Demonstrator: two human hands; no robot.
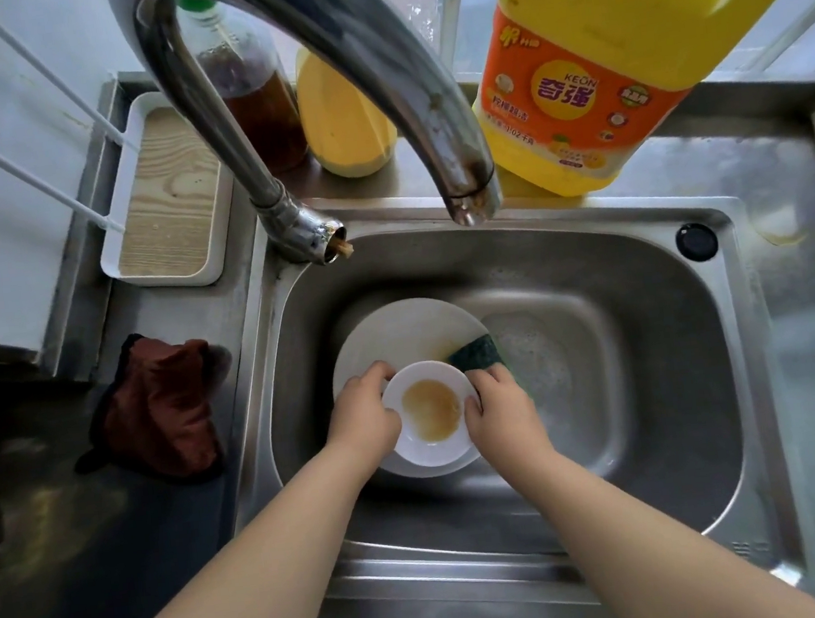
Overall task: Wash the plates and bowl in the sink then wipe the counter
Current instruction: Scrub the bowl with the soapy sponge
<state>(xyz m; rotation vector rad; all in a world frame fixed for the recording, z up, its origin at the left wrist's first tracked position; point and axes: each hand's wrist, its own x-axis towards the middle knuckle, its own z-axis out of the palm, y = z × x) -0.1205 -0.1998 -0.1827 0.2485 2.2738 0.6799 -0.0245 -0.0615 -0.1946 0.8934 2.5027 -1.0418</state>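
A small white bowl (431, 414) with brown residue in its bottom sits on a large white plate (398, 332) inside the steel sink (647, 313). My left hand (363, 414) grips the bowl's left rim. My right hand (499, 410) holds the bowl's right rim with the thumb over the edge. A green scouring sponge (478, 354) lies on the plate just beyond my right hand; whether the fingers hold it I cannot tell. A brown cloth (159, 410) lies crumpled on the counter left of the sink.
The chrome faucet (468, 186) arches over the sink's back with no water running. A yellow detergent jug (578, 89), a brown liquid bottle (257, 98) and a yellow object (340, 119) stand behind it. A white tray (167, 193) sits at the back left.
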